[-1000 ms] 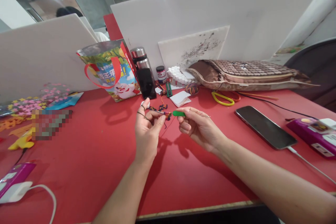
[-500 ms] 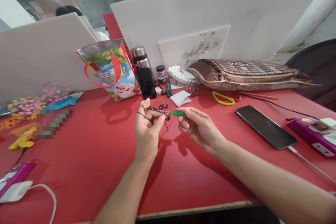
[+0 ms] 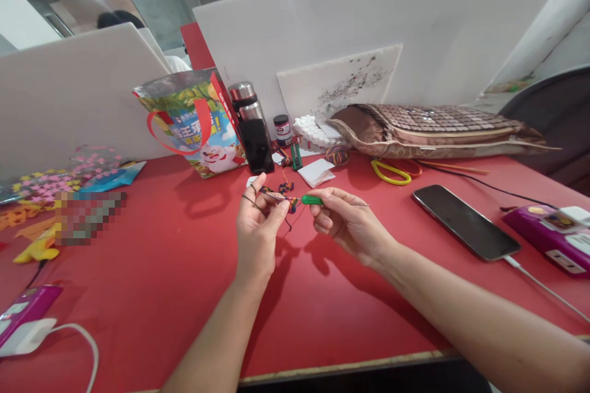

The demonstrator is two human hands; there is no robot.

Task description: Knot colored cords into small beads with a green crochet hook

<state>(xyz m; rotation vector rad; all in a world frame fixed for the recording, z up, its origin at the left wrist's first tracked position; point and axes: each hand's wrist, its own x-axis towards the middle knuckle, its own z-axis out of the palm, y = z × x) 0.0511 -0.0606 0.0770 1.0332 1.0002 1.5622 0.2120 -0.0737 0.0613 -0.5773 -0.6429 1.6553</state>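
Two hands, one hook (image 3: 312, 199) and one yarn piece (image 3: 294, 204) are above the bench (image 3: 175, 301). The left hand's (image 3: 258, 236) fingers pinch the yarn piece; the right hand's (image 3: 353, 221) clamp the hook. Its tip seems to meet the yarn. The loose yarn end has swung slightly left.

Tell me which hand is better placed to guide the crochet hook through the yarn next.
Right, most likely: the right hand grips the green-handled crochet hook, while the left hand pinches the multicolored yarn piece.
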